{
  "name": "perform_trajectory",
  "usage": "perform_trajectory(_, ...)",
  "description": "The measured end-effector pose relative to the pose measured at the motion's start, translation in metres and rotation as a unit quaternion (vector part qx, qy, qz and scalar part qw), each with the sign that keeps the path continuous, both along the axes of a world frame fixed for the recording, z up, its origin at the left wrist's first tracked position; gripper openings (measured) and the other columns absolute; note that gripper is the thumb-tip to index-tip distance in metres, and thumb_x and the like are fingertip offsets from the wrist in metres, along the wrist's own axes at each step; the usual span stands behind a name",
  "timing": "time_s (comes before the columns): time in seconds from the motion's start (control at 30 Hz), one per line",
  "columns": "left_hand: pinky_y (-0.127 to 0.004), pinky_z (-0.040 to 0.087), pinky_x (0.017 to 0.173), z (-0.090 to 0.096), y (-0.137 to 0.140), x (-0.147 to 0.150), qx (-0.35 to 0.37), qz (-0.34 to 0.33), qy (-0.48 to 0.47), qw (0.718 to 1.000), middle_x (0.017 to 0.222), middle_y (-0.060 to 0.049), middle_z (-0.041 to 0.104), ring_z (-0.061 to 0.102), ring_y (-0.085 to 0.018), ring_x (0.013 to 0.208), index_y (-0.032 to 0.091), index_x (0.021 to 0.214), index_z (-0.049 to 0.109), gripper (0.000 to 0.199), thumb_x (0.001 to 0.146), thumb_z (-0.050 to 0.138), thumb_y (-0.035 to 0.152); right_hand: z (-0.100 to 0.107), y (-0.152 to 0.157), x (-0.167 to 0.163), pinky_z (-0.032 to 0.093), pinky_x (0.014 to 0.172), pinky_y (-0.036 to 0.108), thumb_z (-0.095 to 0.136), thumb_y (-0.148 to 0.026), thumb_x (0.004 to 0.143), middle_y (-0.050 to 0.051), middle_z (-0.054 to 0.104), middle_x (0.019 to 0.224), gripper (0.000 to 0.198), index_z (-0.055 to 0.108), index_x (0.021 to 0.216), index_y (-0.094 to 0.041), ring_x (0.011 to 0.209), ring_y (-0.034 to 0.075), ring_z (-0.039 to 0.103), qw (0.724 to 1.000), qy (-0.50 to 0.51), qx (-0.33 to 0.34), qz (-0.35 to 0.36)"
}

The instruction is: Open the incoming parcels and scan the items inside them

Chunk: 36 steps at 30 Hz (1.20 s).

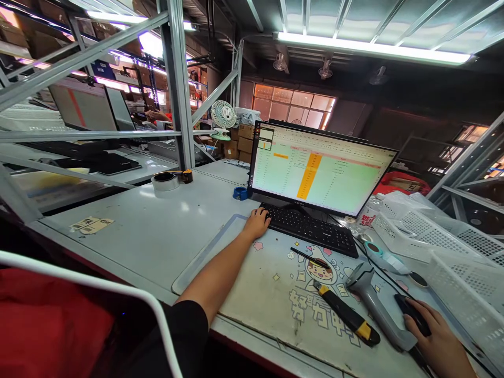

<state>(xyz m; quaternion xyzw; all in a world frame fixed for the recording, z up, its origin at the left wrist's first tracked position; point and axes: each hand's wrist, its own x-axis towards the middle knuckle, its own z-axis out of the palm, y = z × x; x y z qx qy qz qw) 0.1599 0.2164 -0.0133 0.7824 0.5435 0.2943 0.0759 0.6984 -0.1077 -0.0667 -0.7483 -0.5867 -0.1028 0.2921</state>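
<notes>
My left hand (pixel 257 223) rests on the left end of a black keyboard (pixel 311 227), fingers lying over the keys and holding nothing. At the lower right, my right hand (pixel 443 336) is closed around a black computer mouse (pixel 413 314). Left of that hand, a grey barcode scanner (pixel 380 307) lies on the desk mat (pixel 252 294). A yellow-and-black utility knife (pixel 346 315) and a black pen (pixel 311 258) lie on the mat between my hands. Behind the keyboard stands a monitor (pixel 321 168) showing a spreadsheet with an orange column.
White perforated baskets (pixel 468 289) crowd the right side, beside tape rolls (pixel 374 249). A white tape roll (pixel 165 181), a tape measure (pixel 187 176) and tags (pixel 92 226) lie on the left tabletop. A metal rack post (pixel 179 84) rises behind. A small fan (pixel 223 114) is clipped beyond it.
</notes>
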Motion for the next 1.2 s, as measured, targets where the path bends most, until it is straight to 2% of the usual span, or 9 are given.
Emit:
perform_trajectory(0.33,-0.052,0.047,0.118,-0.0018,0.0021,-0.0014,-0.004,-0.004,-0.002,1.000,0.162,-0.013,0.047,0.043,-0.036,0.146,0.020,0.141,0.061,0.042,0.109,0.041,0.040,-0.0019,0.0008,0.0047,0.054,0.107,0.052,0.049,-0.068,0.093,0.014,0.065,0.139,0.064,0.070,0.132,-0.022,0.122,0.037,0.069,1.000,0.008,-0.006,0.003)
perform_trajectory(0.77,-0.051,0.046,0.120,-0.0001,0.0002,-0.0014,-0.007,-0.005,-0.001,1.000,0.163,-0.013,0.047,0.041,-0.036,0.149,0.019,0.143,0.059,0.043,0.110,0.041,0.039,0.0024,-0.0009,-0.0007,0.060,0.090,0.048,0.048,-0.070,0.092,0.012,0.066,0.142,0.063,0.071,0.131,-0.025,0.120,0.037,0.071,0.999,0.025,-0.022,-0.015)
perform_trajectory(1.0,-0.050,0.045,0.121,0.0005,-0.0004,-0.0018,-0.005,-0.007,-0.001,1.000,0.163,-0.013,0.047,0.042,-0.035,0.148,0.020,0.142,0.060,0.043,0.110,0.041,0.040,0.0028,0.0008,-0.0009,0.058,0.102,0.053,0.049,-0.071,0.092,0.013,0.067,0.138,0.065,0.071,0.131,-0.023,0.122,0.038,0.070,1.000,0.021,-0.006,-0.002)
perform_trajectory(1.2,-0.050,0.047,0.119,-0.0008,0.0007,-0.0009,-0.005,-0.005,-0.005,1.000,0.163,-0.013,0.047,0.043,-0.036,0.148,0.021,0.142,0.060,0.042,0.109,0.041,0.039,0.0016,0.0014,-0.0004,0.057,0.102,0.053,0.048,-0.071,0.093,0.015,0.066,0.139,0.066,0.071,0.131,-0.022,0.126,0.039,0.068,1.000,0.015,-0.011,-0.002)
